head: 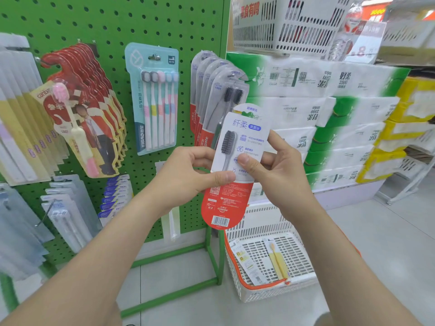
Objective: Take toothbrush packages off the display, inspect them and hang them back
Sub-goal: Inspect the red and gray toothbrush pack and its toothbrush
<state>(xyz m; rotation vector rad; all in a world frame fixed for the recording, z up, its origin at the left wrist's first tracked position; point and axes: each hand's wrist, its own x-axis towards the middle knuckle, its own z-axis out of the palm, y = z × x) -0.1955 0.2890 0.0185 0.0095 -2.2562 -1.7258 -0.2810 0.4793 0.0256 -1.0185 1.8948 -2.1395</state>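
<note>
A green pegboard point(113, 20) fills the left (white basket point(266, 290) below right). Before its right edge, the left hand point(188, 177) and right hand point(275, 170) pinch a Colgate package point(235, 165) by its sides.

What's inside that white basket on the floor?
Two flat packs lie in the white basket: a pale card pack and a yellow-brush pack. The right forearm and the held package cover parts of it.

Stacked tissue packs point(341, 114) stand behind a white floor basket point(263, 220).
</note>
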